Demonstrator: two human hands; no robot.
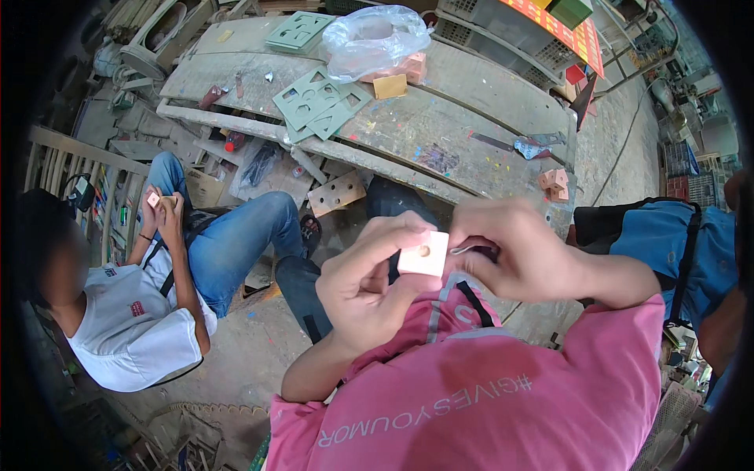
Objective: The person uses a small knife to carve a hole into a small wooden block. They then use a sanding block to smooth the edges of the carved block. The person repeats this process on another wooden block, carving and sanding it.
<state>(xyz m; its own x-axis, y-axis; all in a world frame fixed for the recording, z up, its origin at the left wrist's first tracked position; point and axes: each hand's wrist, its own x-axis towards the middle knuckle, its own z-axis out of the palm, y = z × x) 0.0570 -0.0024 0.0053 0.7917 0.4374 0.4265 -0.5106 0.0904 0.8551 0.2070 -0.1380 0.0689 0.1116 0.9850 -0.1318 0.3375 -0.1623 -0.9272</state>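
My left hand (369,286) is closed around a pale pinkish wooden block (419,264), held between fingertips and thumb. One round hole shows in the face turned up toward me. Close by on the right, my right hand (514,250) is closed too, its fingers bent and slightly blurred. A small, thin folded sheet (465,250) pokes out between its thumb and forefinger, at the block's right side. Both hands are raised over my lap, in front of my pink shirt (487,392). Whether the sheet touches the block, I cannot tell.
Ahead stands a worn wooden table (440,118) bearing green cut-out sheets (318,102), a clear plastic bag (373,39) and small pink blocks (554,182). At left, a seated person (141,330) holds a small block. Another person in blue (652,243) is at right.
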